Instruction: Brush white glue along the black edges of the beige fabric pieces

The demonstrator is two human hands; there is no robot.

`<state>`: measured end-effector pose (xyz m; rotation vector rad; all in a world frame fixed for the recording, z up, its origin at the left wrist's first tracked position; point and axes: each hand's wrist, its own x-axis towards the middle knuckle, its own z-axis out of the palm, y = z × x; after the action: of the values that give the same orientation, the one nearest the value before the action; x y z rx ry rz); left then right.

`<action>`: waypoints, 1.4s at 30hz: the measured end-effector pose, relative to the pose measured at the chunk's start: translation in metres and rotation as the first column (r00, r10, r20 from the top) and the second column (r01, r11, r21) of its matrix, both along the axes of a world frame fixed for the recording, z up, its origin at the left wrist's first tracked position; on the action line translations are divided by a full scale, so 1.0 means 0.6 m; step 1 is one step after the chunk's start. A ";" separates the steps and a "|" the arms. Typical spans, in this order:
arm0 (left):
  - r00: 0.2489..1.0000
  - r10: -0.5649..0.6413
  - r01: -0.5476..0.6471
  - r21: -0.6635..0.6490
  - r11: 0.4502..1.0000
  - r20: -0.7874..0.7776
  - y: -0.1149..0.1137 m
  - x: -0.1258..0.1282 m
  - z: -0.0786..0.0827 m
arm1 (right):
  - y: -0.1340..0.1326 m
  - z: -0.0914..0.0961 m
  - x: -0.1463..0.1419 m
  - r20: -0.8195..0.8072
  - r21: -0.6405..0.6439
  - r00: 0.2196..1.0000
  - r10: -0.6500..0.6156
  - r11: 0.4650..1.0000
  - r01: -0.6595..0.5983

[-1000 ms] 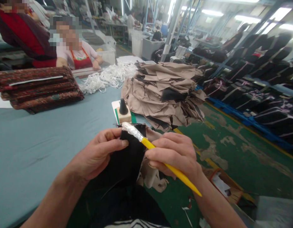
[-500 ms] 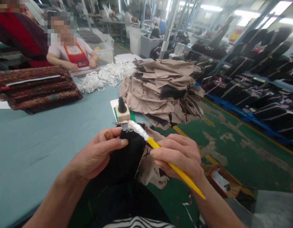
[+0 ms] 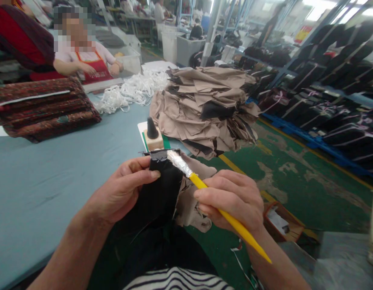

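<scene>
Between thumb and fingers, my left hand (image 3: 126, 189) pinches a piece of black fabric (image 3: 162, 193) by its left side, near the top. A greyish wet-looking strip shows along the fabric's upper edge. My right hand (image 3: 234, 197) is closed around a yellow-handled brush (image 3: 201, 183), whose whitish, coated bristles touch the top edge of the fabric. Beige cloth (image 3: 189, 205) hangs behind and to the right of the black piece. Just beyond the fabric, a small cream bottle with a black cone top (image 3: 153, 135) stands on a green and white card.
A heap of beige and black fabric pieces (image 3: 201, 100) lies on the blue-green table (image 3: 53, 173). White tape (image 3: 128, 90) is piled behind it, folded patterned cloth (image 3: 47, 106) at left. A person in a red apron (image 3: 98, 68) stands across. A cardboard box (image 3: 283, 223) sits lower right.
The brush tip has shifted right along the fabric's top edge, leaving the greyish strip uncovered. The co-worker's hands have lifted a little. My view has tilted slightly down.
</scene>
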<state>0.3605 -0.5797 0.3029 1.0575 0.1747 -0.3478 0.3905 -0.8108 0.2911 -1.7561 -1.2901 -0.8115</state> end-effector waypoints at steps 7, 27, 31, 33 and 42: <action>0.998 0.026 -0.027 0.009 1.000 0.053 -0.008 -0.001 -0.009 | 0.017 -0.004 0.007 -0.042 -0.017 0.996 0.076 0.997 -0.077; 0.999 0.031 -0.031 0.014 0.999 0.008 -0.010 -0.009 -0.017 | -0.008 -0.007 0.002 -0.070 -0.032 0.997 0.012 0.999 -0.014; 0.999 0.037 -0.037 0.035 0.999 -0.004 -0.007 -0.006 -0.024 | -0.011 -0.008 0.006 -0.075 -0.021 0.997 0.005 1.000 -0.007; 0.999 0.034 -0.034 0.032 0.999 -0.012 -0.008 -0.006 -0.025 | -0.013 -0.008 0.006 -0.101 -0.010 0.995 0.007 1.000 -0.008; 0.999 0.050 -0.050 -0.001 0.999 -0.009 -0.007 -0.013 -0.027 | -0.009 -0.018 0.009 -0.072 -0.025 0.996 0.046 0.999 -0.048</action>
<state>0.3526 -0.5838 0.2865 1.0491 0.2084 -0.3070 0.3958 -0.8161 0.2802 -1.7530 -1.2956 -0.7017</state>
